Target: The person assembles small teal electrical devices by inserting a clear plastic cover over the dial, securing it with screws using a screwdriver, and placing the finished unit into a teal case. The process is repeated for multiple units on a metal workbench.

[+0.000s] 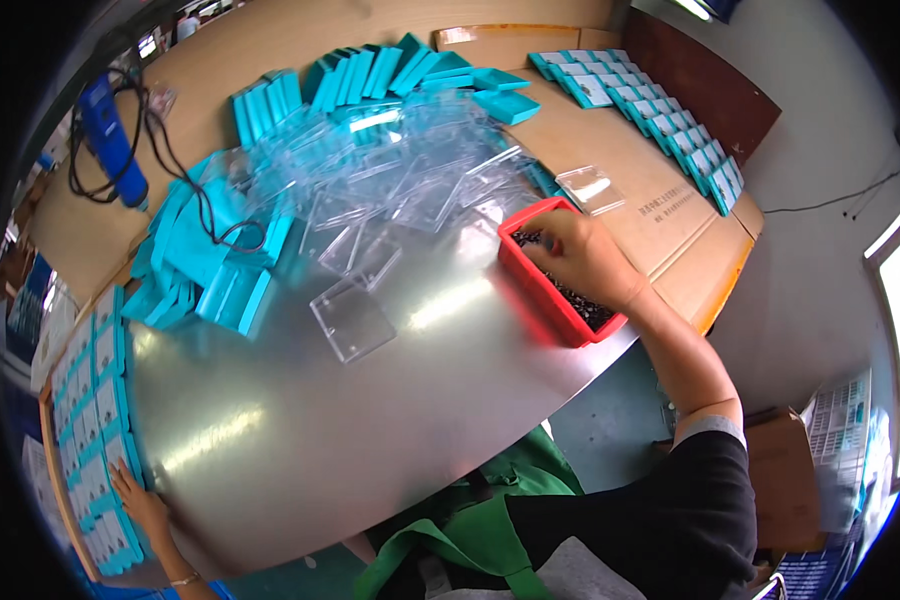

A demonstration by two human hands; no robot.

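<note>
My right hand (578,258) is over the red bin (545,297) at the table's right edge, its fingers curled down into the bin. Small dark pieces (592,312) fill it; they are too small to name surely. Whatever the fingertips pinch is hidden. At the lower left, my left hand (140,502) lies with fingers stretched out against a row of teal boxes with white faces (90,455). Clear plastic cases (440,190) are heaped mid-table, and one clear case (352,322) lies apart, nearer me. Another clear case (590,190) rests on cardboard beyond the bin.
Empty teal trays (355,75) stand in rows at the back, and more teal trays (232,292) pile up at left. A blue electric screwdriver (113,140) hangs with its black cord at far left. Finished-looking teal boxes (660,115) line the cardboard (610,140) at back right.
</note>
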